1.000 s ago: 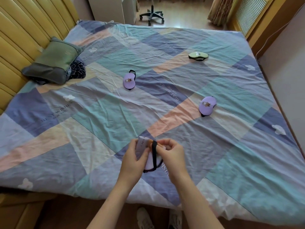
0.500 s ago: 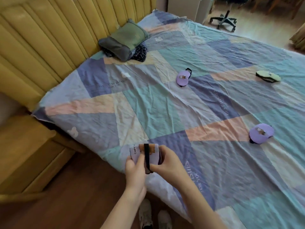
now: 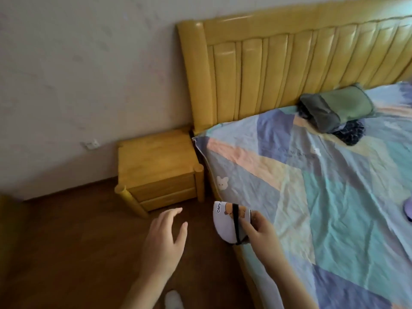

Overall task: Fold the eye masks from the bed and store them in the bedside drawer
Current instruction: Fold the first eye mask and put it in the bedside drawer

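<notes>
Bed (image 3: pixel 334 197): it fills the frame from three o'clock to five o'clock, under a patchwork sheet, with the yellow padded headboard (image 3: pixel 289 70) along the top at one o'clock. A folded green pillow (image 3: pixel 341 105) lies against the headboard at two o'clock. One further purple eye mask (image 3: pixel 408 208) shows only as a sliver at the three o'clock edge; the rest of it is cut off.

Bedside cabinet (image 3: pixel 156 161): it stands on the wood floor just beside the bed corner, near ten o'clock of centre frame. Both drawer fronts read as closed; the upper drawer (image 3: pixel 162 186) is the likely store, though the task does not say which.

Your right hand (image 3: pixel 258 228): its grip is clenched on the folded eye mask (image 3: pixel 225 224), thumb and fingers pinching the fold with the black strap wrapped around it. The mask's long axis runs roughly twelve to six o'clock.

Your left hand (image 3: pixel 165 239): its grip is released, fingers spread, holding nothing.

Governing relation: the drawer lies at about eleven o'clock from the mask and twelve o'clock from your left hand, apart from both. Your left hand is the nearer, so in my judgement it should pull the drawer while your right carries the mask in. Keep the pinch firm, or the fold may spring open.
</notes>
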